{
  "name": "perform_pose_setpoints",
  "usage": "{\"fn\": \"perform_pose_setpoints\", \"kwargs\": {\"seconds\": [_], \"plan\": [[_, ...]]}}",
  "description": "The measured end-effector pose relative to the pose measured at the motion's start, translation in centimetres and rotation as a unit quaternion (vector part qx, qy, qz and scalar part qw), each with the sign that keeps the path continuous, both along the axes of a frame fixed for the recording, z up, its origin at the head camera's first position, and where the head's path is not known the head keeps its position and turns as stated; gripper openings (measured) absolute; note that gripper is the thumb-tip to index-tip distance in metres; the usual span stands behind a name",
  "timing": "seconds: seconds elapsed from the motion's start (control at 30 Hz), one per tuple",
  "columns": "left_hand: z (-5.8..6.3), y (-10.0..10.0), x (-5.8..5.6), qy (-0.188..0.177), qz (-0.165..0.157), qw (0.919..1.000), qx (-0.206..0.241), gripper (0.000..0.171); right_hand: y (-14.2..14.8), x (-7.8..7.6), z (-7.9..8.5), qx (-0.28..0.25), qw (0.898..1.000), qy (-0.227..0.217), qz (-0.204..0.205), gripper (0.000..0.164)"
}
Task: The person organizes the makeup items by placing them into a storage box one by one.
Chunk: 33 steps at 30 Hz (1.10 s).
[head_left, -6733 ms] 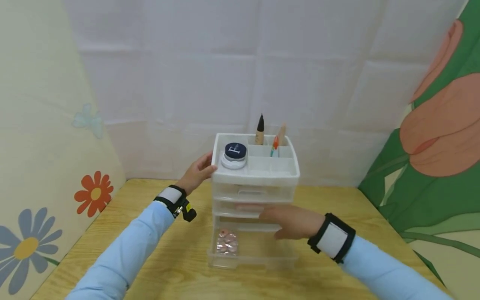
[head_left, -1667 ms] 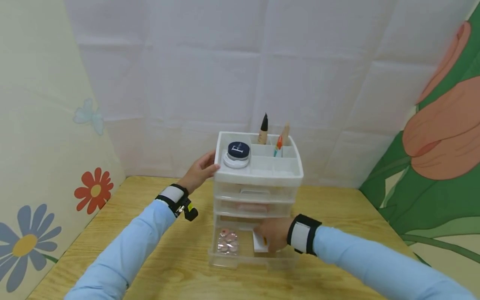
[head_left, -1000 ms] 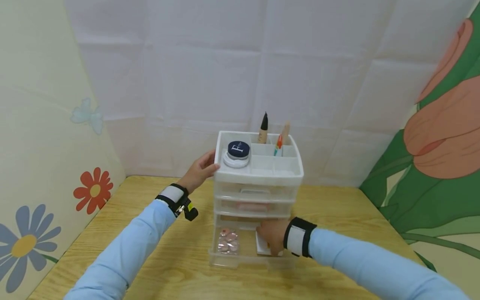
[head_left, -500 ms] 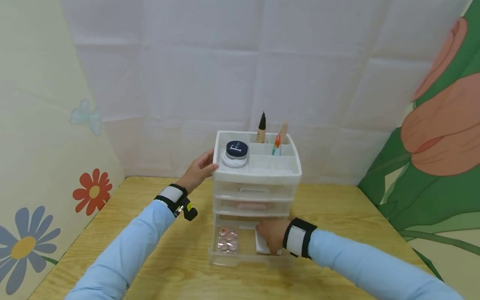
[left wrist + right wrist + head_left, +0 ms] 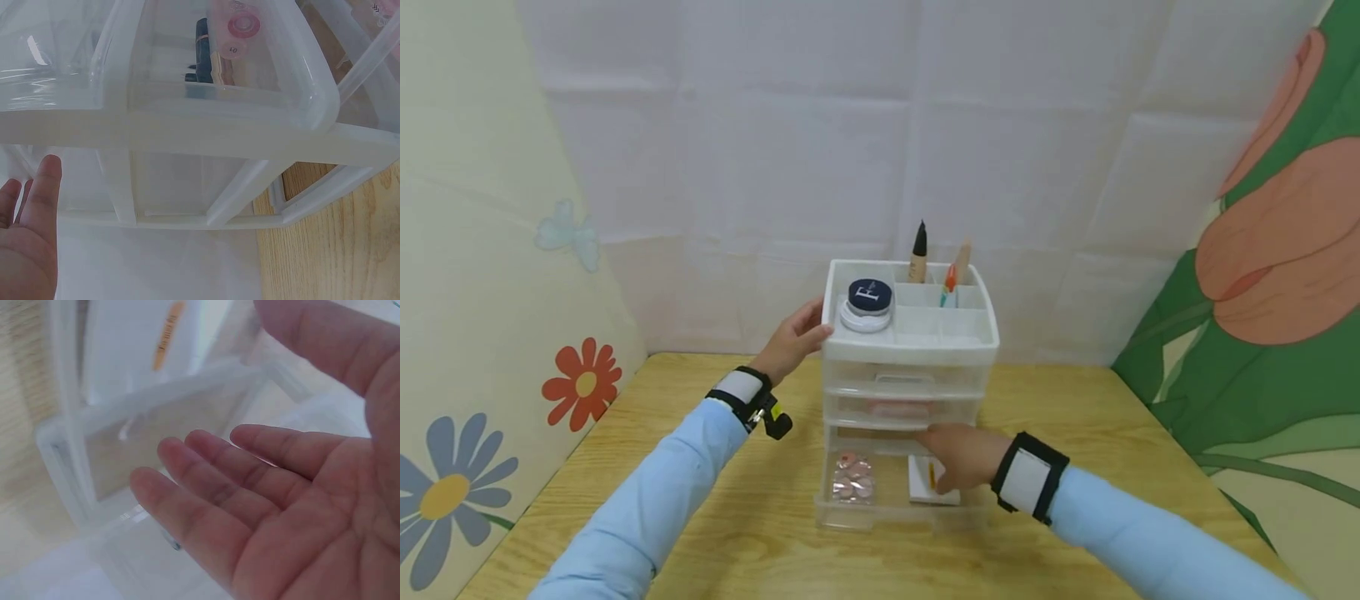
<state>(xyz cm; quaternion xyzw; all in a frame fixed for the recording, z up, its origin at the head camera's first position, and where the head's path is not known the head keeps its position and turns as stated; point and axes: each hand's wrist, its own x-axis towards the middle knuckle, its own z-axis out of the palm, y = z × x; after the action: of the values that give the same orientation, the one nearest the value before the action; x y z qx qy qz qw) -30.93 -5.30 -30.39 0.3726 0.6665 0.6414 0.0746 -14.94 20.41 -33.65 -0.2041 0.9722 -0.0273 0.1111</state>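
A white drawer organizer (image 5: 917, 354) with see-through drawers stands on the table, its bottom drawer (image 5: 902, 518) pulled out. My left hand (image 5: 792, 340) rests against the organizer's upper left side, its fingers extended along the side in the left wrist view. Over the right part of the bottom drawer hovers my right hand (image 5: 966, 454). It holds nothing; the right wrist view shows its fingers spread loosely. Below it, a flat white box (image 5: 923, 493) with an orange label (image 5: 167, 336) lies in the drawer. A clear packet of pink round pieces (image 5: 853, 479) lies at the drawer's left.
On the organizer's top tray sit a dark-blue-lidded round case (image 5: 869, 295), a black-tipped pen (image 5: 918, 254), an orange-ended stick (image 5: 950, 282) and a beige stick (image 5: 963, 262). Pink items (image 5: 242, 26) show through a closed drawer. The wooden table (image 5: 760, 517) meets a white cloth backdrop (image 5: 775, 167).
My right hand brought the white box into the drawer's right side, moved it slightly right, then let go and lifted up and right. My left hand stays at the organizer's side.
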Motion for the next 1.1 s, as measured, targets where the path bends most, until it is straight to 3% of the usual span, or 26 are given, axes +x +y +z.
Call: {"fn": "perform_pose_setpoints", "kwargs": {"seconds": [0.2,0.37,0.73,0.97,1.1], "plan": [[-0.1,-0.1,-0.2,0.003,0.005,1.0,-0.006,0.066,0.1,1.3,1.4,-0.021,0.996,0.071,0.058,0.062],[-0.1,-0.1,-0.2,0.003,0.006,1.0,-0.005,0.067,-0.5,2.4,2.1,-0.024,0.991,0.117,0.064,0.062],[0.1,0.0,-0.2,-0.006,0.006,1.0,-0.002,0.062,-2.5,5.3,-1.0,-0.026,0.968,0.226,0.106,0.052],[0.0,0.0,-0.2,-0.004,0.006,1.0,0.005,0.061,-4.2,6.0,-4.4,0.007,0.927,0.354,0.122,0.031],[-0.1,0.0,-0.1,0.001,0.003,1.0,0.005,0.061,-4.7,6.1,-5.8,0.026,0.911,0.389,0.135,0.015]]}}
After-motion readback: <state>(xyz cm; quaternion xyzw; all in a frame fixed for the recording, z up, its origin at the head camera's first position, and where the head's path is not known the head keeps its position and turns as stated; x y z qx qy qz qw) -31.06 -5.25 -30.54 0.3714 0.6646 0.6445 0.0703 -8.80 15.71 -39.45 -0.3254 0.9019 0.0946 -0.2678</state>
